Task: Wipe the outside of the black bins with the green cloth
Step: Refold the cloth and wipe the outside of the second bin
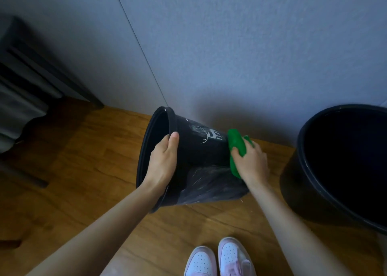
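A black bin (pixel 199 150) is tipped on its side above the wooden floor, its open mouth facing left. Its wall shows white scuffs and a white printed mark. My left hand (pixel 164 162) grips the rim, thumb on the outside and fingers inside. My right hand (pixel 251 162) presses the bunched green cloth (pixel 235 148) against the bin's narrow bottom end. A dark plastic liner (pixel 209 185) hangs below the bin. A second, larger black bin (pixel 339 164) stands upright at the right, its far side cut off by the frame edge.
A grey-blue wall (pixel 230 45) rises directly behind the bins. A dark piece of furniture with slats (pixel 25 83) stands at the left. My pink and white shoes (pixel 217 259) are at the bottom centre on the wooden floor (pixel 83 171).
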### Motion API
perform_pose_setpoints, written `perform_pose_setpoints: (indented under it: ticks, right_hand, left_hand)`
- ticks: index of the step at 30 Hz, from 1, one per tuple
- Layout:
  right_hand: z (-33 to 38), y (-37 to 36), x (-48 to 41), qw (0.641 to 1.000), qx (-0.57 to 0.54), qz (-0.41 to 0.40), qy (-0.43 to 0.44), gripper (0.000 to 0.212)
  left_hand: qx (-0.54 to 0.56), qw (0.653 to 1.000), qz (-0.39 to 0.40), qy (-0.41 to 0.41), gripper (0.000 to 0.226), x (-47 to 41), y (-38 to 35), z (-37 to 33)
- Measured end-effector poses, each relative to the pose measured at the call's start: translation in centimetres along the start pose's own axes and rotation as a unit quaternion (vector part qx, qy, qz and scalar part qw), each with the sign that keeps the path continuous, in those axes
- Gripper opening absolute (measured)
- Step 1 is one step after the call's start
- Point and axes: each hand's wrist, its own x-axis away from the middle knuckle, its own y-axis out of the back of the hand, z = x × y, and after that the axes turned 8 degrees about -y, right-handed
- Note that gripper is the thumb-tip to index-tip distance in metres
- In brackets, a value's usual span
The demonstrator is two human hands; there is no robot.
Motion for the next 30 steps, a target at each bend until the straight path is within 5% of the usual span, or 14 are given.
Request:
perform_pose_setpoints:
  ticks: [3,10,13,21,24,30]
  right_hand:
    - [-0.4,0.3,-1.0,0.999,0.009,0.030,-0.032,0.054]
    - [7.1,1.0,6.9,0.975,-0.079,0.045,0.205,0.048]
    - [6.8,0.5,6.9,0.969,-0.076,0.004,0.234,0.046]
    - [-3.6,-0.4,-1.8,0.998,-0.039,0.008,-0.041,0.045]
    - [-4.3,-0.3,-2.5,0.995,-0.051,0.006,-0.080,0.045]
    - [1.4,-0.9,3.2,0.988,-0.059,-0.060,0.131,0.045]
  left_hand:
    - [-0.007,1.000,-0.002,-0.006,0.037,0.3,-0.1,0.0]
    - [-0.014,1.000,0.008,-0.019,0.039,0.7,-0.2,-0.2]
    - [-0.013,1.000,0.011,-0.012,0.039,0.6,-0.3,-0.3]
    - [0.006,1.000,0.018,-0.007,0.035,0.9,0.4,0.1]
    - [0.013,1.000,0.013,-0.005,0.033,0.9,0.6,0.3]
    - [-0.013,1.000,0.011,-0.002,0.038,1.0,0.4,0.1]
